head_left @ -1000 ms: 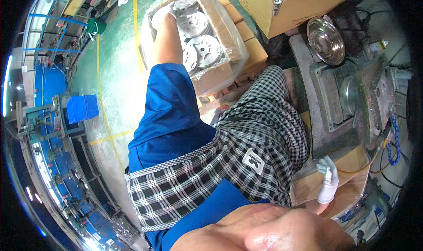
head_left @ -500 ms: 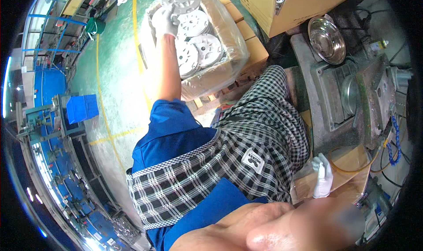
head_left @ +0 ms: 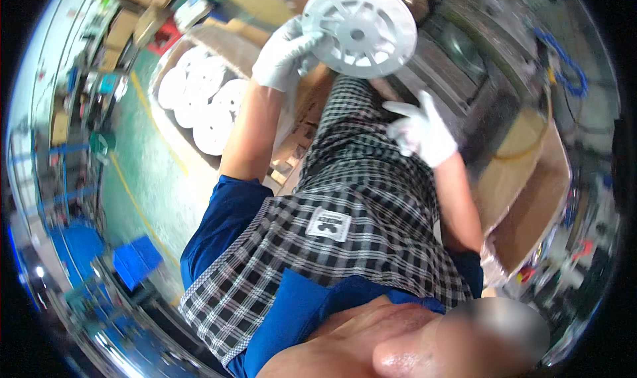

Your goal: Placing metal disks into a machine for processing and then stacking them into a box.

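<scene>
My gloved left hand [head_left: 285,56] grips the left edge of a round, spoked metal disc [head_left: 388,26], light grey with a hole at its centre. The disc is raised in front of me, over my checked apron. Apart from it, my gloved right hand [head_left: 424,134] is held below and to the right, its fingers spread and nothing in them. To the left, a plastic-lined carton [head_left: 170,124] contains several similar discs [head_left: 213,134], overexposed and blurred.
A metal press-like machine [head_left: 451,63] stands to the right, near the raised disc. Below it is an open cardboard box [head_left: 527,192] with a yellow hose across its upper part. A blue coiled hose [head_left: 564,69] hangs farther right. A blue bin [head_left: 136,262] is at left.
The disc has been lifted out of the carton and carried right in my left hand. My right hand has come up from the lower right toward it. The view has shifted rightward.
</scene>
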Motion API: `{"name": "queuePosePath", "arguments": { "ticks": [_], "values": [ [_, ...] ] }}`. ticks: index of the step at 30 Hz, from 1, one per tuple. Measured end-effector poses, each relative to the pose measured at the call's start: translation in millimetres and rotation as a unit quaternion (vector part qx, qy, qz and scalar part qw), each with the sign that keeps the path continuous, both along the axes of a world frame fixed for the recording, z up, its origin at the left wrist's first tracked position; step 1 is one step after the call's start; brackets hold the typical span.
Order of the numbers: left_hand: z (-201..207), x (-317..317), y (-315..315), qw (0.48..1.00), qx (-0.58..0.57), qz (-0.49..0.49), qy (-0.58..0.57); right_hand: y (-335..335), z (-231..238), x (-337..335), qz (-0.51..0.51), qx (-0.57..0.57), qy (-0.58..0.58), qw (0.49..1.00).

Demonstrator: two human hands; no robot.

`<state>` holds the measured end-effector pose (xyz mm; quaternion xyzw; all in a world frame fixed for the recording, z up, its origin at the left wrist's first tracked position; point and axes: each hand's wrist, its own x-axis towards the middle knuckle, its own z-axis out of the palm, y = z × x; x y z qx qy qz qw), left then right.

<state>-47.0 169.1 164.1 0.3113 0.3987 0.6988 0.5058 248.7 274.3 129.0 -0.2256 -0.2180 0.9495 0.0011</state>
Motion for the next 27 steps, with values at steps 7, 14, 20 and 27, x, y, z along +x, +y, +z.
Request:
{"name": "queuePosePath", "arguments": {
  "ticks": [7,14,20,27],
  "values": [
    [-12.7,70.1,73.1,0.943,-0.102,-0.255,0.189,2.8,-1.1,-0.2,-0.125,-0.029,0.184,0.975],
    [-25.0,130.1,70.2,0.981,-0.087,-0.161,-0.071,16.2,23.8,9.6,-0.496,0.279,-0.138,0.811],
    [-29.7,167.4,83.5,0.993,-0.102,0.033,0.05,9.3,12.7,0.4,-0.52,0.317,-0.068,0.79],
    [34.8,125.9,144.3,0.96,-0.042,0.023,0.277,-1.1,41.2,9.4,-0.43,0.355,-0.064,0.827]
  ]
}}
